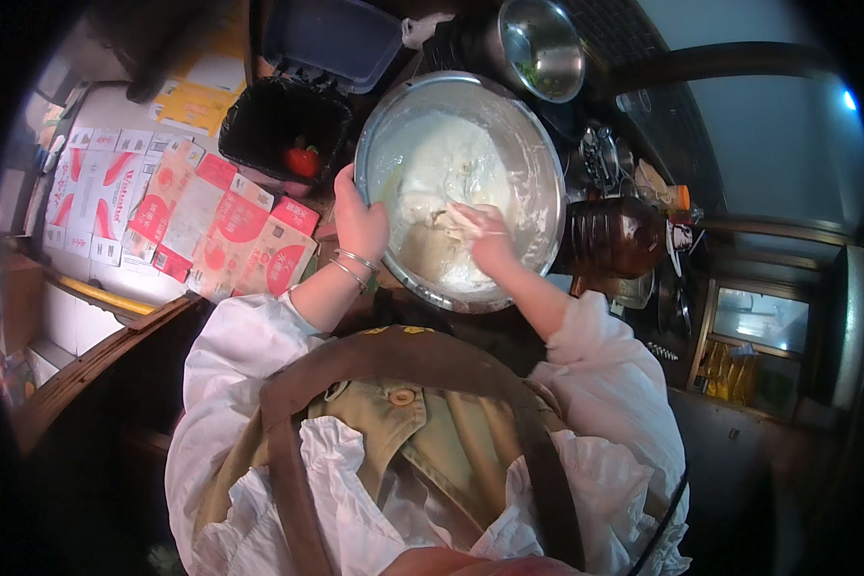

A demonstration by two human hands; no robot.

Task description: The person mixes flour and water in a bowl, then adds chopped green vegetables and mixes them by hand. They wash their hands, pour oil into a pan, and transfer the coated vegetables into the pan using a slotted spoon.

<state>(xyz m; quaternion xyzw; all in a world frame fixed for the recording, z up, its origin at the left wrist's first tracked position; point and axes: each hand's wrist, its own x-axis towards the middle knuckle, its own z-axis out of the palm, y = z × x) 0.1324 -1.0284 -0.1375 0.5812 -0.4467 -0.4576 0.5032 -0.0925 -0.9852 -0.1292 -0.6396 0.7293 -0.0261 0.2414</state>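
Note:
A large metal mixing bowl stands before me, with wet, pale dough spread over its bottom. My left hand, with bangles on its wrist, grips the bowl's left rim. Inside the bowl, my right hand is in the dough near its right side, its fingers closed on a stretched lump. Flour or dough smears coat the bowl's inner wall.
Left of the bowl are a bin lined with black plastic, holding something red, and flattened cardboard boxes. A large brown bottle lies close on the right. Behind stands a smaller steel bowl with green bits.

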